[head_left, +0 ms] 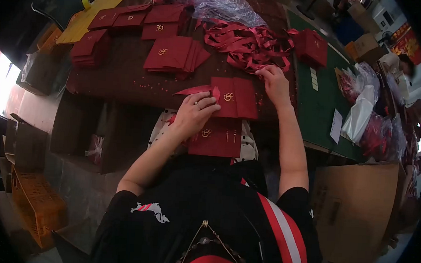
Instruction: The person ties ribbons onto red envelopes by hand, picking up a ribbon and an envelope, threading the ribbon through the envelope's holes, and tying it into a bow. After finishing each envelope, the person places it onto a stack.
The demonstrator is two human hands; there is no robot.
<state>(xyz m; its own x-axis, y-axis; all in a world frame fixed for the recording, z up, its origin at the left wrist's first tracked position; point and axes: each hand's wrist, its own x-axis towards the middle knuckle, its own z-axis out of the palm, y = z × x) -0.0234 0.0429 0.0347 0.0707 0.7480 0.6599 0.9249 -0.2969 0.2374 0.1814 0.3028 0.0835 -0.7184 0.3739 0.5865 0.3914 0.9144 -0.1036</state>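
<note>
A dark red paper bag [228, 98] with a gold emblem lies flat at the table's near edge. My left hand [197, 114], with a ring on one finger, rests at the bag's left side, fingers closed on a red ribbon [193, 90] whose end sticks out to the left. My right hand [276, 85] is up and to the right, thumb and fingers pinched together at the near edge of a tangled pile of red ribbons [244, 44]. Another red bag [215, 139] lies on my lap, below the table edge.
Stacks of red bags [169, 54] stand at the table's left and middle, with another stack [312, 47] on the right. Clear plastic wrap [223, 4] lies behind the ribbons. A cardboard box [355, 212] stands right; an orange crate [40, 203] stands left.
</note>
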